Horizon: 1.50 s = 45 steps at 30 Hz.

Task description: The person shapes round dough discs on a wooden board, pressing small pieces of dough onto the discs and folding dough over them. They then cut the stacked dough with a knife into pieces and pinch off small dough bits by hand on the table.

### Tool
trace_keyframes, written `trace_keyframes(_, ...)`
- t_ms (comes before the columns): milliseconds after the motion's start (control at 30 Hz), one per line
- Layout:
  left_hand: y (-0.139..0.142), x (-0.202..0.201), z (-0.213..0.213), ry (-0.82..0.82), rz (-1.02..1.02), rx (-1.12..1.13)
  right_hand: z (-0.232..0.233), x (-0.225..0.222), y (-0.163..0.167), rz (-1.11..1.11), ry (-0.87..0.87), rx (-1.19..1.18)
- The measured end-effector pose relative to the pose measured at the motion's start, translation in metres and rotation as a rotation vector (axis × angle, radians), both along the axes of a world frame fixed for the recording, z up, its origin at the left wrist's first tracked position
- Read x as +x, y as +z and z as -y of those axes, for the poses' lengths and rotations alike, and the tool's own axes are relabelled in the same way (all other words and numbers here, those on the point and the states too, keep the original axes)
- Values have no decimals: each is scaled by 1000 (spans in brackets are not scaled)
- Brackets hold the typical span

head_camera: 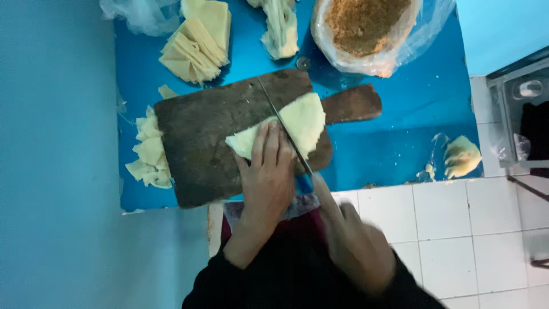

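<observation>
At frame centre, the left hand [267, 171] presses flat, fingers together, on pale dough [306, 120] atop a dark wooden board [200, 137]. The right hand [351, 240] grips a knife [286, 131], fingers wrapped round it. The blue table [400, 131] meets a white tiled floor [457, 229].

the tabletop [394, 143] lies bare right of the cutting board [200, 143]; a crumb bag [366, 28] and pastry stacks [197, 43] crowd its far edge, cut scraps [150, 151] block its left edge, a dough lump [460, 155] its right edge

Even, cool bluish light; soft shadows; right hand [357, 246] motion-blurred (rest fairly sharp).
</observation>
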<state>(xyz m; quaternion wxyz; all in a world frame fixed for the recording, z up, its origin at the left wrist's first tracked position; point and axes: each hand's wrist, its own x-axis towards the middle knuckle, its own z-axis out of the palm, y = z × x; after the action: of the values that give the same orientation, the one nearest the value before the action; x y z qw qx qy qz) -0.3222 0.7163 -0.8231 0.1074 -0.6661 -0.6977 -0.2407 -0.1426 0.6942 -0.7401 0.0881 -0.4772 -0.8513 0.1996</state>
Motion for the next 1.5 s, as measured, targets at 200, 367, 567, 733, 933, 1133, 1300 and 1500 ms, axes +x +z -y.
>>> trace_keyframes(200, 4, -2, 3, -3, 9, -42, -26, -11, -8, 124, -6, -57)
trace_keyframes(367, 6, -3, -2, 39, -11, 13, -15, -25, 0, 34, -17, 32)
trace_keyframes(567, 12, -7, 5, -34, 11, -46, 3, -20, -18, 343, -171, 48)
trace_keyframes(733, 15, -5, 4, 0, -5, -1, 5, -18, -1, 41, -24, 228)
trace_keyframes(933, 13, -4, 2, -37, 49, 11, 5, -19, 32, 97, -20, 37)
trace_keyframes(1133, 10, -2, 4, 20, 35, 27, 52, 45, -15, 157, -114, -216)
trace_keyframes(1300, 28, -2, 8, -15, 135, -8, 97, 145, -15, -28, -161, -318)
trace_keyframes(1500, 68, -42, -2, -8, 173, -124, 90, 173, 23, -307, -612, -523)
